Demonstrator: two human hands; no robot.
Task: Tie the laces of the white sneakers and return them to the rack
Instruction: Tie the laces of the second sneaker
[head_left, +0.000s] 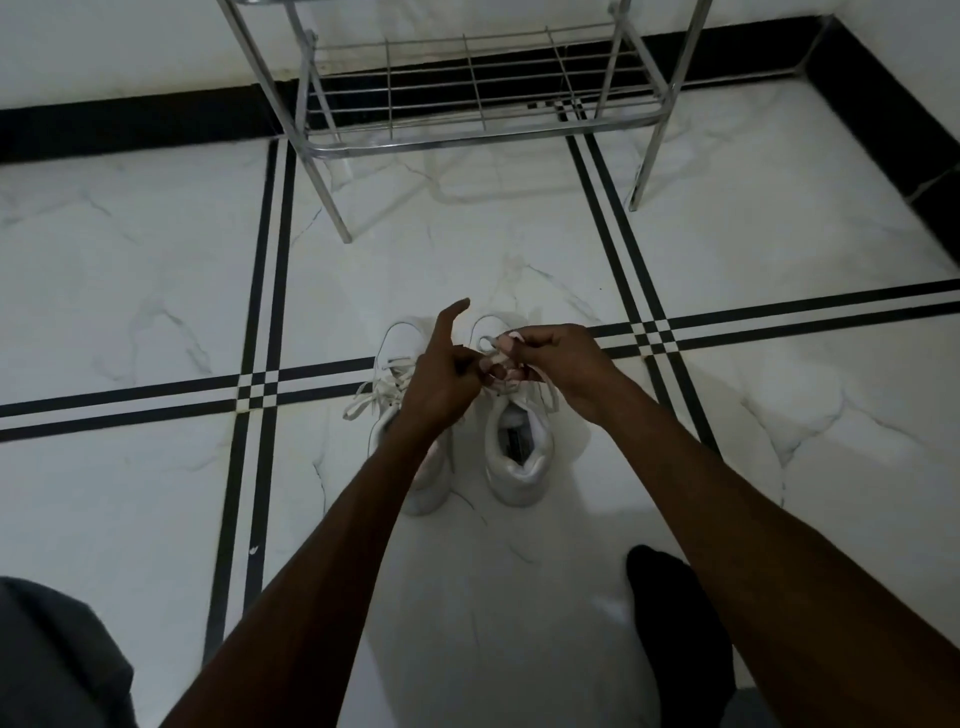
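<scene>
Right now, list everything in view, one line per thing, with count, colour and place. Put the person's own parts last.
sneakers: two, white, side by side on the floor in front of the rack, toes towards it.
laces: white; loose on the left sneaker, trailing onto the floor; those of the right sneaker are in the hands.
rack: one, silver metal with wire shelves, standing against the wall at the top; no shoes on the shelf in view.
floor: white marble tiles with black stripe borders.
skirting: black band along the base of the white wall.
left hand: pinching a lace over the right sneaker, forefinger raised.
right hand: closed on a lace loop.
foot: one, in a black sock, lower right.
</scene>
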